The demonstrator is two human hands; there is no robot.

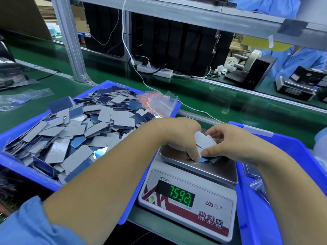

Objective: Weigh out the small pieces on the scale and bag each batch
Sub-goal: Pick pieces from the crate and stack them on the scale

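One scale [190, 188] below the hands; two blue bins [44, 175], one on either side; pieces [74, 131] too numerous to count.

My left arm wears a light-blue sleeve [35, 225] pushed up past the elbow; my forearms and hands are bare.

A single wide-angle camera sat on the person's head, looking forward and steeply down, close over the scale [191, 191] at lower centre. Both forearms reached in from the bottom edge. The blue bin [26, 172] filled the left, the green belt [212, 101] ran across behind, and straight frame rails bowed toward the edges.
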